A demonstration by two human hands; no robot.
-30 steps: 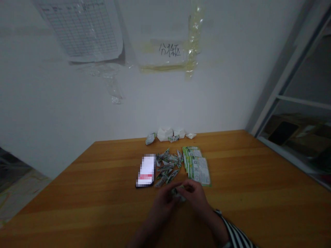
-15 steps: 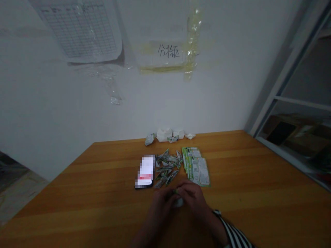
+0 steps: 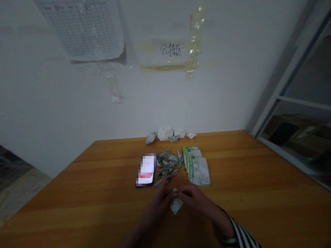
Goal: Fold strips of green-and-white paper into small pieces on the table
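Observation:
A small piece of green-and-white printed paper (image 3: 176, 206), folded into a diamond, is between my hands above the near part of the table. My left hand (image 3: 160, 200) grips its left side, the thumb on the paper and the forefinger stretched forward. On the other side my right hand (image 3: 196, 199) has its fingertips closed at the upper right edge of the paper. Just beyond lies a pile of folded paper pieces (image 3: 169, 160), partly covered by my left forefinger. Flat printed green-and-white sheets (image 3: 199, 170) lie overlapping to the right of the pile.
A phone (image 3: 146, 170) with a lit, pixelated screen lies left of the pile on the wooden table (image 3: 245, 165). Against the wall are crumpled white papers (image 3: 164, 134) and a folded packet (image 3: 150, 138). A framed shelf (image 3: 297, 132) stands on the right.
The folded paper shows more fully now, as a diamond pointing toward me. My left forefinger has stretched forward and my right fingers have drawn slightly right. The view has shifted a little.

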